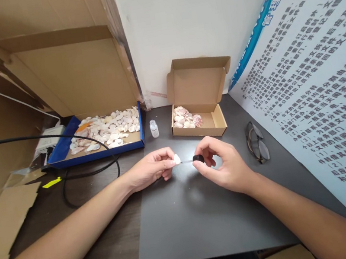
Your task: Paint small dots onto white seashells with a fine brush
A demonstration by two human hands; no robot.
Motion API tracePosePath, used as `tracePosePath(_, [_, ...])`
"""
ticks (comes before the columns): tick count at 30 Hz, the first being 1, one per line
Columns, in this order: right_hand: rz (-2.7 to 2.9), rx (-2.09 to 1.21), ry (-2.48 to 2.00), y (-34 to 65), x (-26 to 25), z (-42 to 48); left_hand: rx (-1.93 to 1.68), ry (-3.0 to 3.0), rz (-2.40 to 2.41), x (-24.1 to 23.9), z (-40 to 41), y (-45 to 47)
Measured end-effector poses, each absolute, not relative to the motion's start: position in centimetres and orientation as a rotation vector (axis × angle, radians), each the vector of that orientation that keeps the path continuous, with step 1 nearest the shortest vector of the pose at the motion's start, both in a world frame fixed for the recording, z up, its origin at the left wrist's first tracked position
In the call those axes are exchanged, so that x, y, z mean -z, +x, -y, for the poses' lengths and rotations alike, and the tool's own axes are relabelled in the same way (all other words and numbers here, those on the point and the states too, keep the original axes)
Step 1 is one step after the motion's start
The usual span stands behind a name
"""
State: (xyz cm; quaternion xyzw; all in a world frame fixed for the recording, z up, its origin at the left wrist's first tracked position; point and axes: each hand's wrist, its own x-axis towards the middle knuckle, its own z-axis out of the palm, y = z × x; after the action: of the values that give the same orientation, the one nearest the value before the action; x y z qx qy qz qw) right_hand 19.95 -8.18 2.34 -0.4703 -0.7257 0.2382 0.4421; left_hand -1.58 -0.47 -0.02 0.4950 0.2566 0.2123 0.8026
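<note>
Between the thumb and fingers of my left hand [155, 166] is a small white shell [177, 159]. My right hand [222, 161] pinches a black brush cap [198, 158], whose thin stem points left, its dark tip at or very near the shell; whether they touch I cannot tell. A small clear glass bottle [154, 129] with a label stands uncapped behind my left hand. Several pale shells [110, 128] fill a blue-sided tray [98, 155] at the back left. A small cardboard box [199, 131] with a raised lid holds several pinkish and white shells [186, 117].
Folded eyeglasses [257, 142] lie to the right. A black cable [118, 164] loops over the blue tray and the table's left side, near a white power strip [50, 139] and a yellow strip [52, 183]. A printed sheet [318, 93] slants along the right edge.
</note>
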Motion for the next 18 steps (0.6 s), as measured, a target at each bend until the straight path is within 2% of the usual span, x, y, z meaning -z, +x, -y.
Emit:
tracePosePath(10, [1.686, -0.658, -1.100, 20.19, -2.15, 8.55, -0.452, 1.057, -0.555, 0.00, 0.47, -1.50])
tracePosePath(18, [1.747, -0.588, -1.180, 19.96, -2.25, 8.28, -0.453, 1.057, -0.560, 0.05, 0.48, -1.49])
